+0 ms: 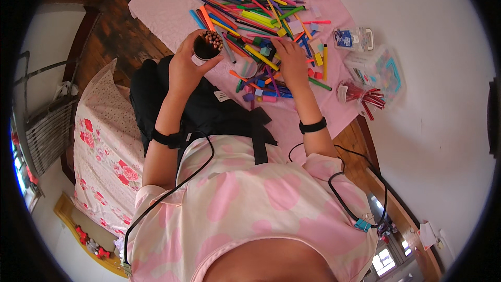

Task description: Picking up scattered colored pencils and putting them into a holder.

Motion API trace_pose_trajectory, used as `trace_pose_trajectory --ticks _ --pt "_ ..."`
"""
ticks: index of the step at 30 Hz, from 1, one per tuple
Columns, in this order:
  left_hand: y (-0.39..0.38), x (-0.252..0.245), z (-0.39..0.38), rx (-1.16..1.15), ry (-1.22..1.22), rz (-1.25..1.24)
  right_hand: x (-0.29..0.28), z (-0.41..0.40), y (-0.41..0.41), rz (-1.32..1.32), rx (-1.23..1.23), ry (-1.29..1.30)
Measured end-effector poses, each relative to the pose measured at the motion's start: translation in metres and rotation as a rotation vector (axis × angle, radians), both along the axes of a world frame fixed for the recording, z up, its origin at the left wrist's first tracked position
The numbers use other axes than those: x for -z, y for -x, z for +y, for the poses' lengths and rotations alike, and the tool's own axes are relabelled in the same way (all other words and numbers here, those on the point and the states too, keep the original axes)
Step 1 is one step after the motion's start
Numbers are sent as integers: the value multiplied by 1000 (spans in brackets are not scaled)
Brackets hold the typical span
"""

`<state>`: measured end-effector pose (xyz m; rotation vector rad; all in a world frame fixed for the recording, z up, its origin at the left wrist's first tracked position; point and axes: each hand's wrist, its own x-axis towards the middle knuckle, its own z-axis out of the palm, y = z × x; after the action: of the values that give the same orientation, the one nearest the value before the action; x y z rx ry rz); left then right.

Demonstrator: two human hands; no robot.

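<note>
My left hand (187,60) is wrapped around a round pencil cup (206,50), its open top towards me and several pencils (212,39) grouped at one side inside. My right hand (290,60) lies over a loose heap of pens, markers and small blocks; its fingertips are partly hidden among them, so whether they grip anything is unclear. Beside that hand are a yellow marker (261,57), a light teal cube (265,51) and a yellow block (318,59). Further off, bright yellow-green markers (256,18) and many coloured pens spread over the pink cloth (172,11).
Along the wall at right stand a small clear plastic box (354,39), a larger clear container with a teal handle (381,72) and a clear jar of tied red sticks (362,94). Black cables (172,192) hang beside both arms. A flowered cloth (105,152) lies at left.
</note>
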<state>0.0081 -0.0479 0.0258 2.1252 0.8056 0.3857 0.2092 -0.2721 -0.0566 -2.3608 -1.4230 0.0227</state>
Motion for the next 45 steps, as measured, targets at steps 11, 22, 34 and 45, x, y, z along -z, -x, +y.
trace_pose_trajectory --ticks 11,22,34,45 --pt "0 5 1 -1 -20 3 -18 -27 2 373 29 -46" --pt "2 5 -3 -9 -63 1 -14 -37 -15 64 166 -182" --pt "-3 3 -14 33 -117 21 2 -26 -14 85 82 15" --pt "-5 5 -22 37 -244 -16 -6 -41 -15 33 139 -126"
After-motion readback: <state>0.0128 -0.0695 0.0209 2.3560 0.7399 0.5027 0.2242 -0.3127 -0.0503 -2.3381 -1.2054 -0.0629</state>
